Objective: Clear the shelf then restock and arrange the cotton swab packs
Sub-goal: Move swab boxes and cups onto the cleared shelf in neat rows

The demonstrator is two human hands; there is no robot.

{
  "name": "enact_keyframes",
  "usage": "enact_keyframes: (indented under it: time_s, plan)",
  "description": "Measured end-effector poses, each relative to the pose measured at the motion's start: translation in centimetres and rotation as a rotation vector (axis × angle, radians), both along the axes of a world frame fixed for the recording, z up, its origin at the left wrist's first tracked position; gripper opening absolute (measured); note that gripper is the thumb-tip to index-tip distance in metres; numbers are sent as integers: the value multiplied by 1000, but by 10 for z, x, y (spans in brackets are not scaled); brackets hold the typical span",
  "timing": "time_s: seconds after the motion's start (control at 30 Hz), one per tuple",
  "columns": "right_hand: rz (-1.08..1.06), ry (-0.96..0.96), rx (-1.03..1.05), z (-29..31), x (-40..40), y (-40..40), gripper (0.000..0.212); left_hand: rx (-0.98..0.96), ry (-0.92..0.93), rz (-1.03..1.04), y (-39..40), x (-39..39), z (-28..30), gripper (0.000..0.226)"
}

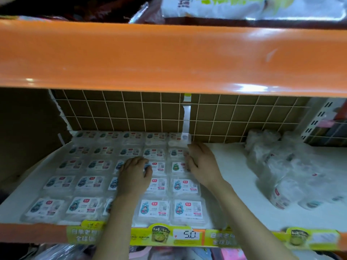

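Several flat clear cotton swab packs (154, 209) with white and blue labels lie in neat rows on the left half of the white shelf (231, 166). My left hand (134, 175) rests palm down on the packs in the middle row, fingers curled over a pack's edge. My right hand (201, 162) lies against the right side of the last column, fingers straight along the pack edges near the back. A loose heap of more packs in crinkled clear plastic (285, 175) sits on the right half of the shelf.
An orange shelf beam (169, 57) hangs overhead with bagged goods on top. A brown tiled back panel (131, 111) closes the rear. The front rail carries yellow-green price strips (185, 235). A slotted white upright (319, 119) stands at the far right.
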State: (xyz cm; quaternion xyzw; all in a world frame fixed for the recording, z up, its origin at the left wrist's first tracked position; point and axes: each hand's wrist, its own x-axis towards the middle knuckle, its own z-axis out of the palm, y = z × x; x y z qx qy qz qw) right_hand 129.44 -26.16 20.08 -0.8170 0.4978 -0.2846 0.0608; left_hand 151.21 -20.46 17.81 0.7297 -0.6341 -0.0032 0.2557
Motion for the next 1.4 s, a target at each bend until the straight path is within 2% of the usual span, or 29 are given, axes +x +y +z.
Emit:
enact_keyframes:
  time_s: [0.17,0.23,0.33,0.5,0.83,1.2,1.4]
  plan:
    - [13,-62,8,6,-43,41,40,-32,66,28,1,-22,-3,27]
    - [28,-72,14,9,-61,46,43,-67,64,7,5,-42,0,35]
    - [23,-124,-19,21,-91,50,40,-129,74,-45,15,-86,6,45]
    - [23,-137,-26,42,-161,61,41,-91,92,-117,22,-175,17,49]
    - [-140,-138,-61,42,-317,69,41,-126,34,-224,34,-336,63,36]
    - [-215,-159,9,21,-355,80,43,-113,44,-229,38,-351,55,38]
    - [-222,-150,6,25,-353,67,33,-120,100,-241,23,-342,53,43]
